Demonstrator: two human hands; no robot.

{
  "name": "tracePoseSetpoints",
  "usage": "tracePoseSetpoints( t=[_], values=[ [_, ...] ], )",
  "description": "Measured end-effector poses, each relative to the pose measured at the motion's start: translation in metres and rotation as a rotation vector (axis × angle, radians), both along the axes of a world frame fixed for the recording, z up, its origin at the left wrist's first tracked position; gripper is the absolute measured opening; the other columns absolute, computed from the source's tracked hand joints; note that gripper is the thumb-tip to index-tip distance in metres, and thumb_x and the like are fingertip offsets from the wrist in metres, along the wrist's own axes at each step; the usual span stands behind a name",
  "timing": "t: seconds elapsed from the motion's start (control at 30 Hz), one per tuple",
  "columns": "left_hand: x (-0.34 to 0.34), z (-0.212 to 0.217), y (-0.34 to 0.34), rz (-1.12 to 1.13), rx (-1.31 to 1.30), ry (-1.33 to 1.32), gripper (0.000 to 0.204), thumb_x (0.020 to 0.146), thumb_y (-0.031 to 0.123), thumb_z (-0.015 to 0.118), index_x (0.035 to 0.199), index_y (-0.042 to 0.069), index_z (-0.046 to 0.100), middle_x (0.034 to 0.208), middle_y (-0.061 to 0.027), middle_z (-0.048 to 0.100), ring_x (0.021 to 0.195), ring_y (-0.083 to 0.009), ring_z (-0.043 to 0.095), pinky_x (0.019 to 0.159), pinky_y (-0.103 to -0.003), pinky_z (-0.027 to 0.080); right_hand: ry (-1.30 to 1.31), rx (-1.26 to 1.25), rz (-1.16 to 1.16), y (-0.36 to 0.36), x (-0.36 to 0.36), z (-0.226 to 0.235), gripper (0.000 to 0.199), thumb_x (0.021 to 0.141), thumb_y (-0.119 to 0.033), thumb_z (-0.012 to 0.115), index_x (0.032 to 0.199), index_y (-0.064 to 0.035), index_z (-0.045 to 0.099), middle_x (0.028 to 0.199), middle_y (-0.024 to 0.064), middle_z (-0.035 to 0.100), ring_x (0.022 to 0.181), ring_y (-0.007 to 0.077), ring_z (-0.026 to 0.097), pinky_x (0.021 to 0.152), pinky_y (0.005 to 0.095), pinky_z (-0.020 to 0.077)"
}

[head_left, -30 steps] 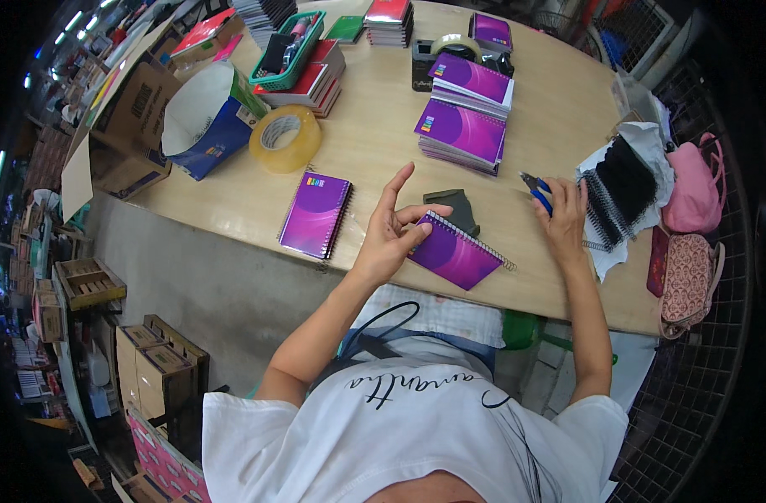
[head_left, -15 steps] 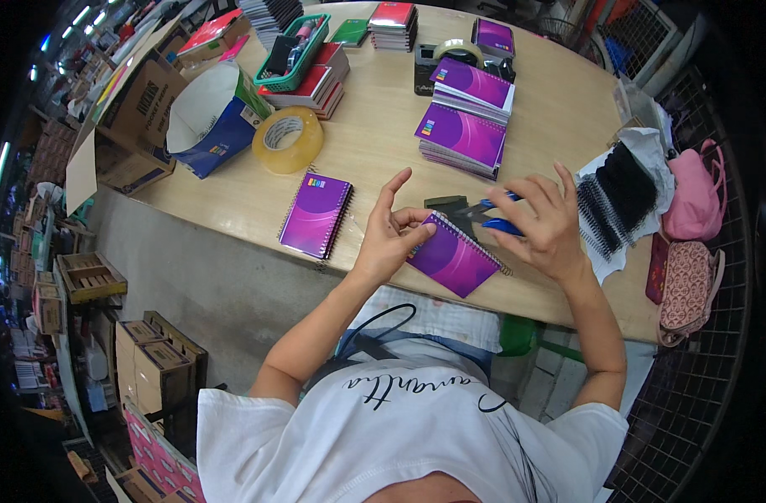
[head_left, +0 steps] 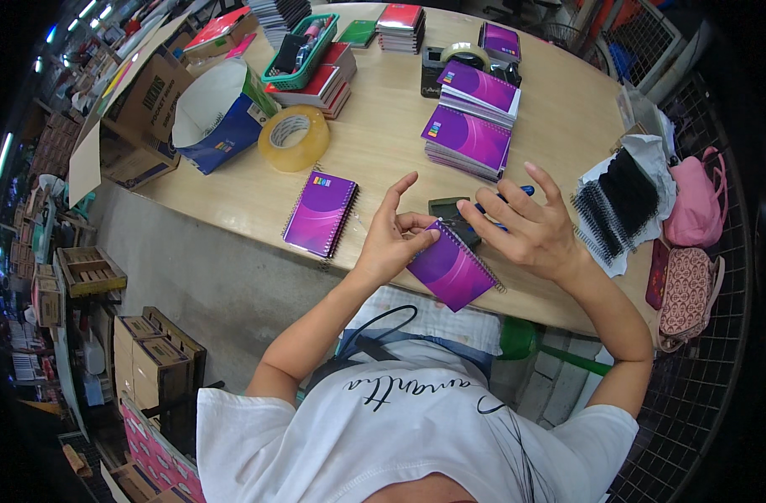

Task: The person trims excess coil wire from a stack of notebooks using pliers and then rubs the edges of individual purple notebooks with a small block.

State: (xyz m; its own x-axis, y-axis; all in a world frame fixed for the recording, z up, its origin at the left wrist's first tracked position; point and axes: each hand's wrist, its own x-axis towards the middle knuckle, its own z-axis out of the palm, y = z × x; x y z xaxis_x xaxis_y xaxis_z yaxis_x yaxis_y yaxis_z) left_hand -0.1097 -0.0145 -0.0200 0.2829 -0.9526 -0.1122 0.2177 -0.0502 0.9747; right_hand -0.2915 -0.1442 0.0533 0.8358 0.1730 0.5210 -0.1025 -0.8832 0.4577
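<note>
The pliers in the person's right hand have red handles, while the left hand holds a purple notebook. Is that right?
Not quite: the head view shows that the pliers in the right hand are blue-handled, not red. The left hand does hold a purple notebook.

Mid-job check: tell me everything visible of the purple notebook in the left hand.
The purple spiral notebook has a glossy-looking cover with magenta curves. A metal-looking wire coil runs along its upper-right edge, one end protruding at the lower right. It looks closed, slanting near the table's front edge. The left hand grips its upper end, thumb on the cover. The right hand's blue-handled pliers are at the coil's upper end; contact is unclear.
</note>
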Motion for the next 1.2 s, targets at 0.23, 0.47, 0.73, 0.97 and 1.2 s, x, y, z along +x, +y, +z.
tracePoseSetpoints(
  t=[0.23, 0.47, 0.73, 0.97, 1.2],
  values=[
    [-0.01, -0.006, 0.003, 0.106, -0.094, -0.168, 0.082, 0.083, -0.007, 0.063, 0.15, 0.012, 0.02, 0.1, -0.0098, 0.067, 0.089, -0.0091, 0.062, 0.071, -0.02, 0.05, 0.354, 1.274, -0.346, 0.008, -0.003, 0.005, 0.034, 0.076, -0.028, 0.073, 0.102, -0.0059, 0.069, 0.095, 0.0111, 0.066, 0.085, 0.0261, 0.066, 0.078, 0.0414, 0.0501],
    [0.048, -0.018, 0.06, 0.654, -0.239, -0.088, 0.04, 0.091, 0.0, 0.057, 0.131, 0.002, 0.055, 0.117, -0.0079, 0.06, 0.097, -0.0117, 0.061, 0.08, -0.023, 0.05, -0.199, 1.196, -0.44, 0.002, -0.042, -0.034, 0.031, 0.078, -0.018, 0.074, 0.104, -0.0008, 0.068, 0.096, 0.0161, 0.067, 0.086, 0.0313, 0.067, 0.076, 0.0352, 0.0516],
    [0.096, -0.051, 0.097, 0.963, 0.191, -0.868, 0.034, 0.086, 0.007, 0.064, 0.12, 0.009, 0.066, 0.1, -0.0056, 0.059, 0.094, -0.0167, 0.055, 0.084, -0.032, 0.046, -0.215, 1.018, -0.697, -0.002, -0.078, -0.112, 0.035, 0.078, -0.017, 0.073, 0.109, -0.0019, 0.065, 0.096, 0.0159, 0.061, 0.094, 0.033, 0.058, 0.085, 0.0401, 0.0458],
    [0.091, -0.047, 0.105, 0.89, 0.45, -1.121, 0.037, 0.079, 0.024, 0.072, 0.115, 0.017, 0.069, 0.101, -0.0082, 0.057, 0.097, -0.0259, 0.052, 0.088, -0.04, 0.042, -0.254, 0.868, -0.669, -0.009, -0.07, -0.128, 0.039, 0.077, -0.019, 0.074, 0.11, -0.0022, 0.063, 0.105, 0.0178, 0.056, 0.099, 0.0353, 0.053, 0.087, 0.0441, 0.0424],
    [0.089, -0.007, 0.065, 0.863, -0.044, -1.19, 0.041, 0.08, 0.019, 0.071, 0.12, 0.01, 0.064, 0.107, -0.011, 0.058, 0.106, -0.0282, 0.055, 0.092, -0.041, 0.044, -0.235, 0.738, -0.661, -0.014, -0.073, -0.138, 0.043, 0.076, -0.022, 0.075, 0.113, -0.0032, 0.063, 0.106, 0.0162, 0.055, 0.102, 0.0346, 0.052, 0.088, 0.0444, 0.0417]
  ],
)
